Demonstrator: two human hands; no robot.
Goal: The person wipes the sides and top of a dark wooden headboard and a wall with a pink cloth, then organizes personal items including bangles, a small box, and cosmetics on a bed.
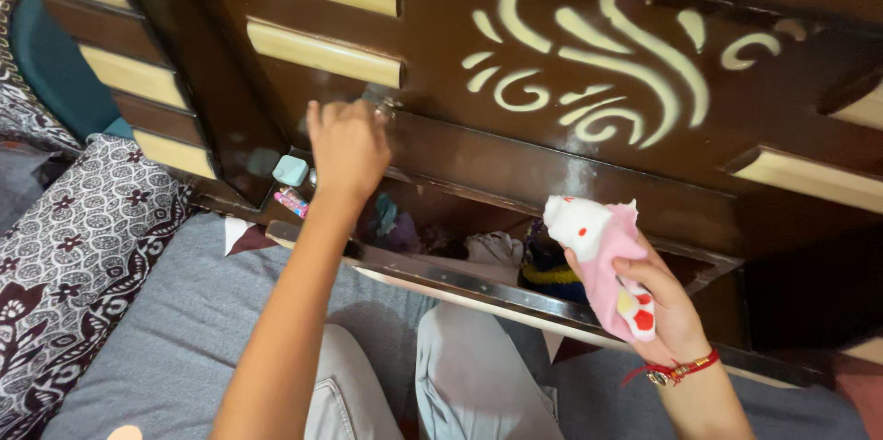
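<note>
Right hand (667, 311) grips pink-white soft toy (598, 256) upright, head up; left hand (348, 148) seemingly clasps cabinet latch (386, 109).

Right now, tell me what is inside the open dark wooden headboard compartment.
Inside the dark wooden compartment lie a white cloth, a dark blue and yellow knitted item and small purple and teal things. The rim, left hand and right hand cover the rest.

A small plush toy in pink and white with red spots (602, 261) sits upright in the grip of the right hand (667, 311), held above the open edge of a dark brown wooden storage compartment in the headboard (478, 284). The left hand (348, 148) grips the small metal knob (386, 109) on the compartment's glossy raised flap.
</note>
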